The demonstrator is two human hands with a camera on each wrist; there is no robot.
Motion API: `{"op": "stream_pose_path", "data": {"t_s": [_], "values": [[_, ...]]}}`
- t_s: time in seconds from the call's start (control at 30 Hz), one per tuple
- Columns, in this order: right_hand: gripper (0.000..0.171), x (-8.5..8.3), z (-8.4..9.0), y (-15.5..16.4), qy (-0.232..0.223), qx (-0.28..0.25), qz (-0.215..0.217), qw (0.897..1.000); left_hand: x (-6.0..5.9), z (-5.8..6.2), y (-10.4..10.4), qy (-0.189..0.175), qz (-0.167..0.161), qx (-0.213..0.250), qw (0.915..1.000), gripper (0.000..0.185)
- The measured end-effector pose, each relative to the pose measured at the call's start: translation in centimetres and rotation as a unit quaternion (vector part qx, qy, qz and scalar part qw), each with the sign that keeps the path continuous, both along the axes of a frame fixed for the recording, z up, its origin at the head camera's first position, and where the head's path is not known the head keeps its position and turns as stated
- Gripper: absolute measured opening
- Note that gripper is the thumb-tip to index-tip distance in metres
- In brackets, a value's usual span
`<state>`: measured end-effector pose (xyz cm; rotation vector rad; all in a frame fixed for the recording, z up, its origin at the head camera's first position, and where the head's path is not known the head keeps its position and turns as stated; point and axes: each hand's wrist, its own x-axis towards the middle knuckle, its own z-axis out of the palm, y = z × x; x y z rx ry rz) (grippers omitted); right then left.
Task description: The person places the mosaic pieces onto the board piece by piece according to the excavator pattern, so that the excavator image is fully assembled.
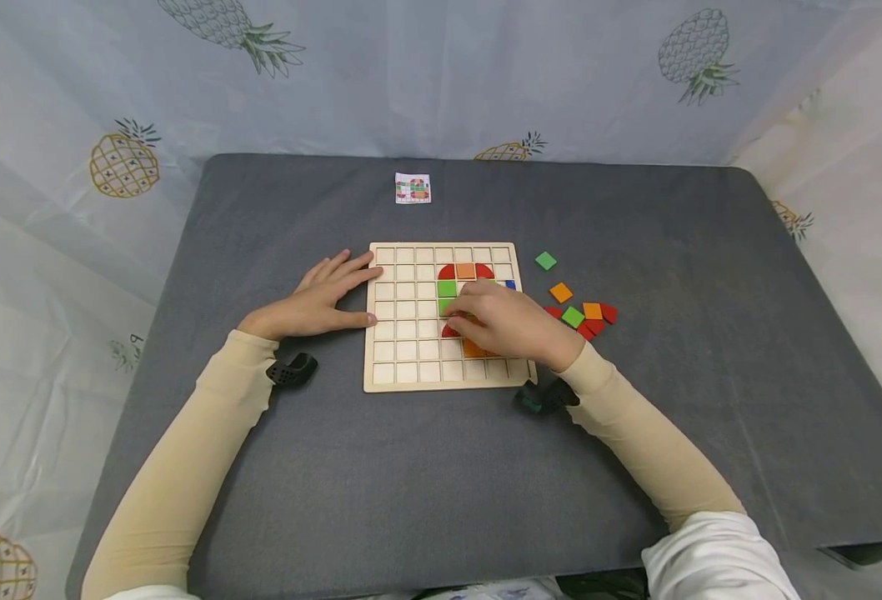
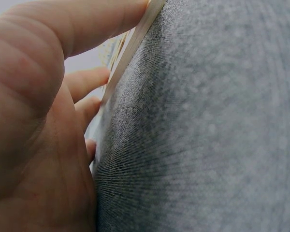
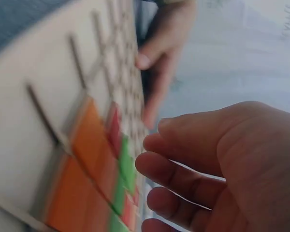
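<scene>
While the big grey table (image 1: 441, 500) fills most of the frame, the square wooden grid board (image 1: 407, 367) sits in the middle of it. The left hand (image 1: 313, 302) lies flat at the board's left edge, fingers straight, thumb and fingertips touching the rim. The right hand (image 1: 512, 323) rests on the board's right half, over the coloured tiles in the grid (image 1: 447, 288). Its fingers are gently bent and point left; I cannot tell if they pinch a tile. A pile of loose coloured tiles (image 1: 583, 315) lies just right of the board, closer to the right hand. A small picture card (image 1: 413, 188) sits higher up.
</scene>
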<state>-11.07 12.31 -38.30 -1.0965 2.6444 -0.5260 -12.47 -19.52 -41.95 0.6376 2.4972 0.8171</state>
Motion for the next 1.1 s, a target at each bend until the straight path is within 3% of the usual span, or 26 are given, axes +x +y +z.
{"op": "stream_pose_path", "data": {"t_s": [0.27, 0.47, 0.67, 0.9, 1.1], "values": [[0.025, -1.8, 2.8, 3.3, -0.019, -0.032, -0.063, 0.997, 0.0, 0.0, 0.1, 0.002, -0.003, 0.003, 1.0000, 0.081], [0.032, -3.3, 4.1, 6.5, -0.055, -0.031, -0.140, 0.988, 0.0, -0.1, 0.1, 0.004, -0.001, 0.003, 1.0000, 0.081], [0.037, -4.3, 4.3, 8.6, -0.082, 0.036, -0.170, 0.981, 0.0, -0.2, 0.1, 0.002, 0.006, 0.001, 1.0000, 0.082], [0.070, -4.5, 3.6, 9.6, -0.127, 0.177, -0.178, 0.960, 0.0, -0.2, 0.0, 0.004, 0.003, -0.001, 1.0000, 0.082], [0.076, -4.9, 2.6, 9.7, -0.154, 0.195, -0.190, 0.950, -0.1, -0.2, 0.1, 0.006, 0.006, -0.002, 1.0000, 0.081]]}}
